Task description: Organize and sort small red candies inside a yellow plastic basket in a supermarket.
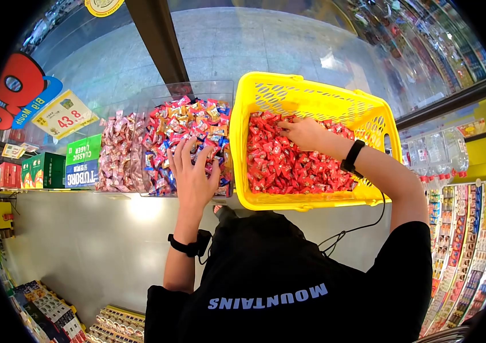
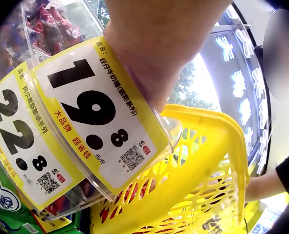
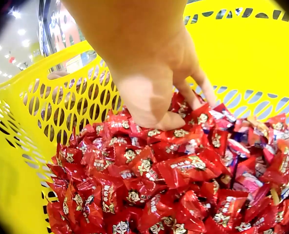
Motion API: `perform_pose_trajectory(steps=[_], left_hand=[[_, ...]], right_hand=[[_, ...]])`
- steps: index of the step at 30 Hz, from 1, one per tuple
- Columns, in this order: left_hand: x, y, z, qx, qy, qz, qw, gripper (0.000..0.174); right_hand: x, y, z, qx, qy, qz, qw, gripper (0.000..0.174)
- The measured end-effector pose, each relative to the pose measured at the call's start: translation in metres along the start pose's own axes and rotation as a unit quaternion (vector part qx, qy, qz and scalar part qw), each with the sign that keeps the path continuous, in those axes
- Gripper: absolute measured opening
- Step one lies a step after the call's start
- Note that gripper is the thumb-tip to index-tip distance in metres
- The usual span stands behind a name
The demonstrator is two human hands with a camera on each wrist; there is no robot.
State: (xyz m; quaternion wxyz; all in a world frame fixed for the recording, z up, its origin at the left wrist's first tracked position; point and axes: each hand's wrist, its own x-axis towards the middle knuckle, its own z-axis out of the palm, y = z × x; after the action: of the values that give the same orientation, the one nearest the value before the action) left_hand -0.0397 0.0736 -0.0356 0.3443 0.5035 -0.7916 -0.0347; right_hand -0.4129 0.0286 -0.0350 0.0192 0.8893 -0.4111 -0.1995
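My right hand (image 1: 304, 133) reaches into a yellow shopping basket (image 1: 312, 201) full of red-wrapped candies (image 1: 288, 166). In the right wrist view its fingers (image 3: 184, 90) point down among the candies, thumb apart from them, tips partly hidden by wrappers. My left hand (image 1: 190, 174) is over a clear bin of mixed red, blue and gold wrapped candies (image 1: 197, 117), its fingers spread and lightly bent, with nothing seen in them. In the left wrist view, only the wrist and heel of that hand show behind a price card (image 2: 98, 109).
Left of the mixed candies stands a bin of pink-wrapped candies (image 1: 118, 154), then a green and blue beer carton (image 1: 82, 162). Clear bottles (image 1: 437, 150) stand right of the basket. A cable (image 1: 346, 231) hangs from the right wrist. A window lies behind.
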Motion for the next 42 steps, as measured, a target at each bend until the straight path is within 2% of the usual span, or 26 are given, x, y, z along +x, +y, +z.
perform_pose_trajectory(steps=[2, 5, 8, 11, 14, 15, 18, 19, 21, 24, 26, 27, 30, 33, 36, 38, 42], left_hand=[[0.0, -0.001, 0.001, -0.001, 0.001, -0.001, 1.0, 0.038], [0.0, -0.002, 0.001, -0.013, 0.011, 0.002, 1.0, 0.038], [0.002, -0.003, -0.005, -0.032, 0.025, 0.017, 0.999, 0.04], [0.012, 0.004, -0.022, -0.094, 0.028, 0.042, 0.994, 0.044], [0.035, 0.033, -0.054, -0.183, -0.029, 0.091, 0.978, 0.049], [0.039, 0.04, -0.062, -0.203, -0.072, 0.11, 0.97, 0.052], [0.04, 0.047, -0.058, -0.254, -0.127, 0.176, 0.943, 0.046], [0.041, 0.049, -0.059, -0.268, -0.146, 0.17, 0.937, 0.04], [0.041, 0.05, -0.057, -0.265, -0.149, 0.196, 0.932, 0.039], [0.042, 0.055, -0.059, -0.236, -0.125, 0.202, 0.942, 0.034], [0.044, 0.046, -0.061, -0.199, -0.094, 0.198, 0.955, 0.032], [0.045, 0.039, -0.061, -0.198, -0.069, 0.163, 0.964, 0.029], [0.043, 0.004, -0.056, -0.076, -0.021, 0.1, 0.992, 0.027], [0.034, -0.025, -0.049, 0.028, -0.081, 0.068, 0.994, 0.03], [0.038, -0.016, -0.05, 0.076, -0.11, 0.064, 0.989, 0.037], [0.054, -0.003, -0.056, 0.053, -0.123, 0.095, 0.986, 0.042], [0.112, 0.074, -0.078, -0.023, -0.135, 0.197, 0.971, 0.043]], right_hand=[[-0.002, -0.001, -0.006, 0.027, 0.008, 0.004, 1.0, 0.049], [-0.003, 0.004, -0.016, 0.087, 0.062, -0.038, 0.994, 0.057], [-0.017, -0.008, -0.067, 0.108, 0.081, -0.042, 0.99, 0.059], [-0.035, -0.03, -0.114, 0.127, 0.195, -0.115, 0.966, 0.054], [-0.06, -0.064, -0.156, 0.173, 0.233, -0.167, 0.942, 0.055], [-0.065, -0.074, -0.159, 0.158, 0.248, -0.177, 0.939, 0.055], [-0.082, -0.092, -0.161, 0.13, 0.286, -0.193, 0.929, 0.057], [-0.086, -0.094, -0.16, 0.132, 0.293, -0.194, 0.927, 0.057], [-0.093, -0.099, -0.159, 0.15, 0.291, -0.195, 0.924, 0.057], [-0.102, -0.109, -0.145, 0.165, 0.298, -0.159, 0.927, 0.055], [-0.113, -0.11, -0.145, 0.2, 0.27, -0.112, 0.935, 0.056], [-0.121, -0.109, -0.144, 0.217, 0.257, -0.088, 0.938, 0.056], [-0.152, -0.105, -0.135, 0.267, 0.226, -0.002, 0.937, 0.054], [-0.176, -0.104, -0.104, 0.259, 0.249, 0.077, 0.93, 0.052], [-0.19, -0.108, -0.089, 0.247, 0.275, 0.143, 0.918, 0.046], [-0.198, -0.106, -0.084, 0.245, 0.296, 0.172, 0.907, 0.041], [-0.214, -0.095, -0.072, 0.224, 0.321, 0.234, 0.89, 0.036]])
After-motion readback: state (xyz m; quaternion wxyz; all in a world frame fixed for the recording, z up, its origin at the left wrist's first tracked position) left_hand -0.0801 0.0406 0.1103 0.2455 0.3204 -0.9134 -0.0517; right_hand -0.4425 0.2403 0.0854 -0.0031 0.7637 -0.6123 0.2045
